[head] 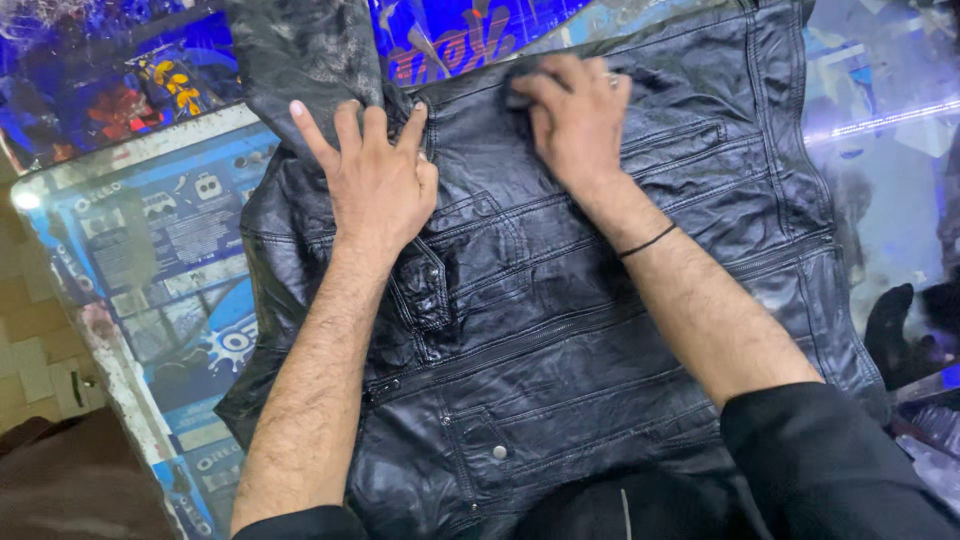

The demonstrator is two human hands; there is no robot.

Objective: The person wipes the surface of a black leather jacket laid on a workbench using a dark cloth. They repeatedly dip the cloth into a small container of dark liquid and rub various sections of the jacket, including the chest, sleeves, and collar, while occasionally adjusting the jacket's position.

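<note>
A black leather jacket (560, 330) lies spread flat on a glass-topped table (170, 250). My left hand (375, 175) presses down flat on the jacket's upper left part, fingers spread, near a sleeve (300, 50) that is folded up at the far side. My right hand (575, 115) rests on the jacket near its collar area, fingers curled and pinching a fold of the leather. A thin black band circles my right wrist. Both forearms are bare, with black sleeves pushed up.
The table top shows colourful blue printed graphics under glass, with its worn edge (110, 370) running along the left. Tiled floor (30, 330) lies beyond the left edge. Dark objects (900, 330) sit at the right side.
</note>
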